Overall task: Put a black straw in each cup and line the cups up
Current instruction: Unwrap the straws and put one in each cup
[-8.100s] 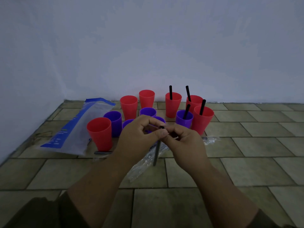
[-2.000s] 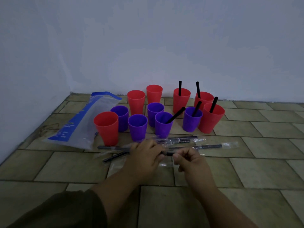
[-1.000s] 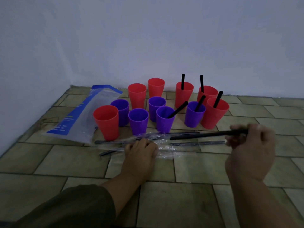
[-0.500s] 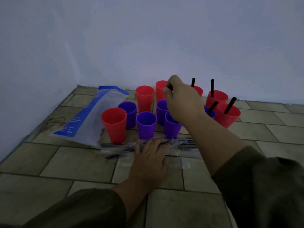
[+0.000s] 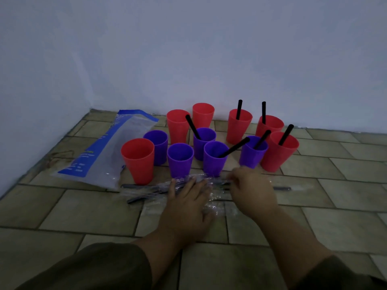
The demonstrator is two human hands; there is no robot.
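Observation:
Red and purple cups stand clustered near the wall. Black straws lean in the back purple cup (image 5: 204, 143), the front purple cup (image 5: 215, 159), the right purple cup (image 5: 253, 152) and three red cups (image 5: 238, 127) (image 5: 270, 125) (image 5: 279, 152) on the right. The other red cups (image 5: 137, 161) (image 5: 178, 126) (image 5: 203, 115) and purple cups (image 5: 156, 147) (image 5: 180, 161) hold none. My left hand (image 5: 188, 199) presses flat on the pile of wrapped straws (image 5: 146, 190). My right hand (image 5: 250, 190) is blurred at the pile's right part, fingers bent down onto the wrappers.
A clear plastic bag with blue print (image 5: 104, 151) lies left of the cups. One wrapped straw (image 5: 281, 188) sticks out to the right on the tiled floor (image 5: 335, 206). The wall runs close behind the cups and along the left.
My right hand pulled a straw from its wrapper, carried it to the back purple cup, left it there, then came back down to the pile. My left hand stayed on the wrappers.

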